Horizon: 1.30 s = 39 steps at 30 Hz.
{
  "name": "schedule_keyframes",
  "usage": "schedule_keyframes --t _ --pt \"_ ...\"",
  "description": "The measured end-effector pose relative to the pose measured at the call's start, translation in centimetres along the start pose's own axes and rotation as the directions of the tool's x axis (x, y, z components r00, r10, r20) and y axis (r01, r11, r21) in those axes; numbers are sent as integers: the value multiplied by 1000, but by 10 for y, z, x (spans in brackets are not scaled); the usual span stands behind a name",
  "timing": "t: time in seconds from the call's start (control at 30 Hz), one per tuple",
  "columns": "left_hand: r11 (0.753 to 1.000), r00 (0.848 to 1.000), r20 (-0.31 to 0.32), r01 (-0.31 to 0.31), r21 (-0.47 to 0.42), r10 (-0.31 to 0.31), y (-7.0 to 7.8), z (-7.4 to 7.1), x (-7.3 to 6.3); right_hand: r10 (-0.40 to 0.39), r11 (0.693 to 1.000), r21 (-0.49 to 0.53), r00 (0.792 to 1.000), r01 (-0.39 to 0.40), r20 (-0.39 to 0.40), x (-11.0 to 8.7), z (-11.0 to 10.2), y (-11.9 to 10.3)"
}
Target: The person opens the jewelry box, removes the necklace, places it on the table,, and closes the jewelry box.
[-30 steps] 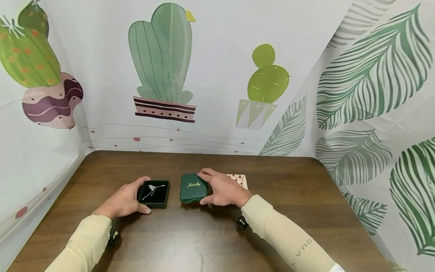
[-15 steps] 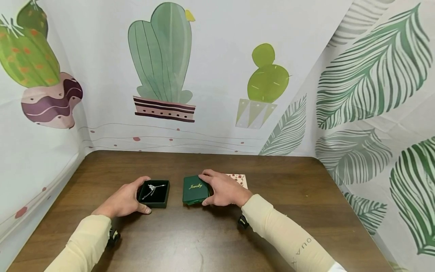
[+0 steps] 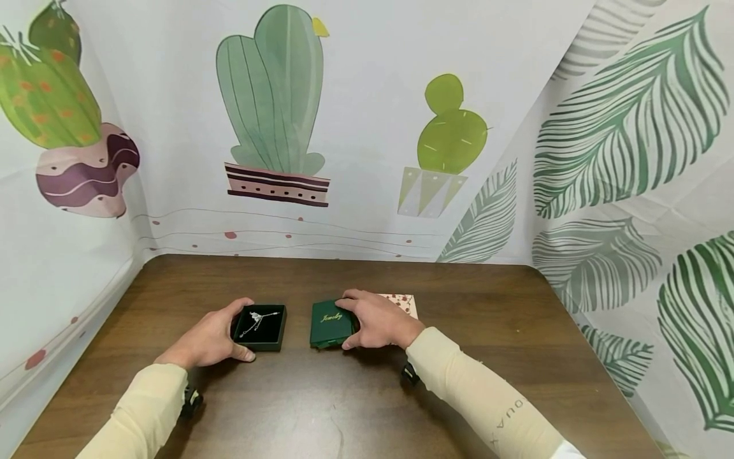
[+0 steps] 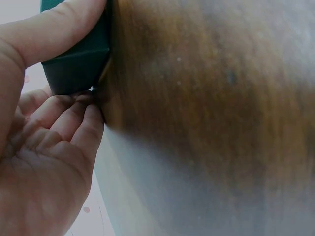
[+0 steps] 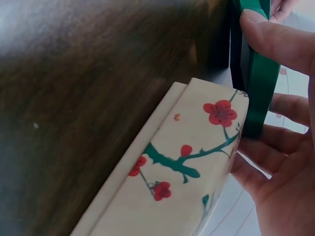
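Observation:
My left hand (image 3: 209, 335) grips the left side of a small open dark green jewelry box (image 3: 267, 347), thumb at the front and fingers behind. A silver chain with a pendant (image 3: 255, 317) lies on the black pad inside. In the left wrist view, the thumb presses along the green box's wall (image 4: 74, 73). To the right, my right hand (image 3: 378, 319) holds a green lid (image 3: 329, 331) lettered "Jewelry" in gold, by its right edge between thumb and fingers. The right wrist view shows the lid's green side (image 5: 262, 81) and a strip of ribbed green ribbon (image 5: 252, 5).
A cream box with red blossoms (image 5: 192, 142) sits just right of the lid, partly behind my right hand in the head view. Everything is on a brown wooden table (image 3: 309, 408). A cactus-print cloth (image 3: 367, 127) hangs behind the table's back edge.
My right hand has shifted the green lid slightly to the right and nearer to me, and the lid has turned a little. The left hand and open box have stayed put.

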State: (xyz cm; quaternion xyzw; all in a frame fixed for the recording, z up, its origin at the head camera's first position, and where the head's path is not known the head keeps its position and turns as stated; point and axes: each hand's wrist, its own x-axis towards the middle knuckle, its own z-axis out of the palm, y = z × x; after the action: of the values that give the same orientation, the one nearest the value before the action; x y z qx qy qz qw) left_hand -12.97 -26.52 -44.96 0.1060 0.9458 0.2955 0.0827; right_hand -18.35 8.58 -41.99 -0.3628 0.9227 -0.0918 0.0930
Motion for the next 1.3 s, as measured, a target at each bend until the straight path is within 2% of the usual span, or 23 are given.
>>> schedule_keyframes --t 0.23,0.57,0.93,1.3 --pt "1000 1000 -1 -4 8 4 1 -1 0 -33 994 -103 999 32 -13 5 -3 -3" --pt "1000 1000 -2 -6 10 6 -1 0 0 -49 958 -285 999 45 -7 13 -6 -8" --pt "1000 1000 -1 -6 6 6 -2 0 1 -39 928 -370 999 38 5 16 -2 -9" --pt "1000 1000 1 -4 3 4 -1 0 0 6 902 -432 997 26 71 19 -3 -15"
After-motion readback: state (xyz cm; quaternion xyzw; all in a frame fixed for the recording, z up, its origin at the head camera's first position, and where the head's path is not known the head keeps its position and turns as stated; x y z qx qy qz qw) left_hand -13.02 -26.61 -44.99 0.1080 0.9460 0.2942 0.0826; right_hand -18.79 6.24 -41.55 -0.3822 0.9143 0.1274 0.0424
